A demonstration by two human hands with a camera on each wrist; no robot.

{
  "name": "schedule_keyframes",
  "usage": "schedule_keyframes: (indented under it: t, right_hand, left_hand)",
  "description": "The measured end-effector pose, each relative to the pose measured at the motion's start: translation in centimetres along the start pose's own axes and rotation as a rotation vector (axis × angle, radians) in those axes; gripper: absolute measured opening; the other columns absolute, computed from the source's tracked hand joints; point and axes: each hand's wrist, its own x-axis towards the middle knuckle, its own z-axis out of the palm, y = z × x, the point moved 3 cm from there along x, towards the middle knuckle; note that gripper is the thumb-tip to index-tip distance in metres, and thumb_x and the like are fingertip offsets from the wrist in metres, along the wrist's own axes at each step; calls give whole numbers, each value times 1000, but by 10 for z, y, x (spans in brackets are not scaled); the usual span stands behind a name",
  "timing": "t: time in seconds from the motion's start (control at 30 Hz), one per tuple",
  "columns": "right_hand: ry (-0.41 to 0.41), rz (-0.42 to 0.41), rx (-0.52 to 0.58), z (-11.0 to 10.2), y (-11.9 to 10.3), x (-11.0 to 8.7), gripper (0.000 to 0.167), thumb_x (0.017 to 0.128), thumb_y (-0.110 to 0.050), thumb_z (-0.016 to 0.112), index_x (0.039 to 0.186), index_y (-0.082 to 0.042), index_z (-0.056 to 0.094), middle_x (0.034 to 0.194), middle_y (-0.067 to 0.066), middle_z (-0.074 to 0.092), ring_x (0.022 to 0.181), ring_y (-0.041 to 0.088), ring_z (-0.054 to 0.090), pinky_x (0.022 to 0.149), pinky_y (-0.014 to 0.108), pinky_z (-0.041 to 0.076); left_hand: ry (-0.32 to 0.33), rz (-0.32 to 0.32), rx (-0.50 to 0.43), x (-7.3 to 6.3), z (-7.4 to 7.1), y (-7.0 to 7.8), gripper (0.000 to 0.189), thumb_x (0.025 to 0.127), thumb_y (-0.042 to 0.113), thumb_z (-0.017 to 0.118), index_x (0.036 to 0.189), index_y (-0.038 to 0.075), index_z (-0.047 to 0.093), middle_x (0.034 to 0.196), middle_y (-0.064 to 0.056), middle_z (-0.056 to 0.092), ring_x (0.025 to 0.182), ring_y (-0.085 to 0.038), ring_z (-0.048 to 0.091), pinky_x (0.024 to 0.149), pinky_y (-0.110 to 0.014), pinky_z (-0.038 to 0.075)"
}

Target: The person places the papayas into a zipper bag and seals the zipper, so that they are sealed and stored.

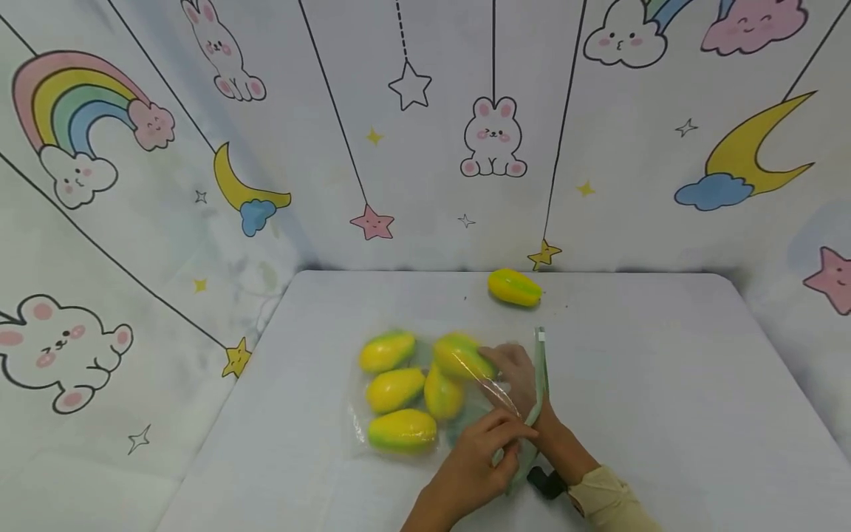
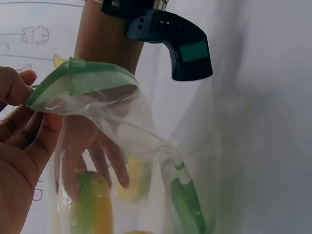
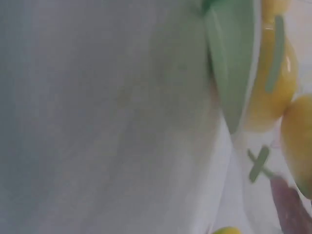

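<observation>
A clear zip bag (image 1: 357, 436) with a green edge lies on the table, holding several yellow-green mangoes (image 1: 402, 431). My left hand (image 1: 475, 458) pinches the bag's green-edged mouth, thumb against fingers. Through that opening reaches my right hand (image 1: 518, 373), seen through the film. Its fingers lie about the end of the upper-right mango (image 1: 463, 357), which overlaps another mango (image 1: 443, 393). In the left wrist view, the right hand's fingers (image 2: 114, 163) show around a mango (image 2: 92, 202) behind the plastic. The right wrist view is partly covered by blurred plastic and the green strip (image 3: 231, 63).
One more mango (image 1: 515, 287) lies outside the bag near the table's back edge. A black wrist-worn device (image 1: 547, 482) sits at the right wrist. A patterned cloth (image 1: 439, 177) with rabbits and stars hangs behind the white table (image 1: 665, 355).
</observation>
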Motion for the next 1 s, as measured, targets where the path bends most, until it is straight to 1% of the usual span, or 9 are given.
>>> schedule_keyframes:
  t: [0.1, 0.3, 0.4, 0.47, 0.6, 0.7, 0.83, 0.93, 1.0]
  right_hand:
    - [-62, 89, 38, 6, -1, 4, 43, 85, -10, 74, 126, -2, 62, 111, 18, 61, 86, 24, 62, 62, 26, 57]
    - [-182, 497, 160, 22, 8, 0, 45, 92, -29, 69, 129, -10, 52, 120, 12, 62, 91, 22, 67, 74, 35, 58]
    - [-193, 617, 184, 29, 12, -4, 43, 93, -40, 65, 122, -12, 48, 120, 11, 61, 94, 25, 67, 76, 38, 58]
    - [-180, 621, 157, 31, 13, -4, 42, 94, -41, 65, 120, -11, 49, 119, 12, 62, 94, 26, 67, 75, 39, 58]
    - [-171, 554, 65, 31, 15, -5, 43, 94, -32, 66, 126, -6, 55, 117, 15, 63, 91, 28, 66, 74, 44, 57]
    - [-258, 545, -23, 33, 19, -7, 46, 96, -32, 64, 135, -11, 55, 125, 12, 63, 107, 30, 61, 89, 49, 52]
    - [-375, 505, -95, 31, 17, -5, 46, 97, -31, 62, 139, -15, 55, 134, 7, 62, 126, 32, 52, 111, 53, 37]
    - [-397, 460, -110, 27, 18, -4, 46, 96, -28, 63, 140, -14, 55, 130, 10, 63, 120, 31, 55, 106, 50, 43]
    - [-401, 495, -94, 23, 19, -6, 47, 97, -30, 62, 141, -13, 53, 130, 11, 61, 119, 31, 55, 100, 51, 47]
  left_hand:
    - [-55, 13, -13, 1, 0, 4, 35, 87, -8, 60, 114, 13, 67, 100, 3, 59, 78, 0, 49, 72, -1, 42]
    - [-132, 28, -45, 2, 4, 13, 32, 89, -5, 60, 115, 12, 66, 101, 4, 59, 80, 1, 48, 73, 0, 41]
    - [-124, 17, -65, 2, 4, 14, 34, 89, -6, 60, 116, 13, 65, 101, 3, 58, 80, 0, 48, 73, -1, 42]
    - [-112, 17, -70, 2, 4, 14, 35, 89, -7, 60, 116, 14, 65, 100, 3, 57, 79, 1, 48, 72, -2, 43]
    - [-90, 23, -62, 1, 5, 14, 33, 89, -7, 59, 115, 14, 66, 101, 4, 57, 79, 1, 48, 71, -2, 43]
    - [-68, 23, -46, 1, 6, 13, 32, 89, -6, 60, 114, 13, 66, 101, 3, 57, 79, 0, 49, 73, -2, 43]
    - [-34, 8, -33, 0, 7, 13, 33, 88, -7, 60, 114, 12, 66, 102, 3, 57, 81, -1, 51, 77, -2, 43]
    - [3, -6, -39, 0, 7, 13, 34, 88, -7, 61, 117, 11, 64, 106, 1, 57, 83, -2, 52, 77, -3, 45]
    - [18, -28, -53, 0, 7, 12, 33, 91, -3, 62, 122, 10, 61, 113, -1, 58, 86, -4, 56, 78, -5, 47]
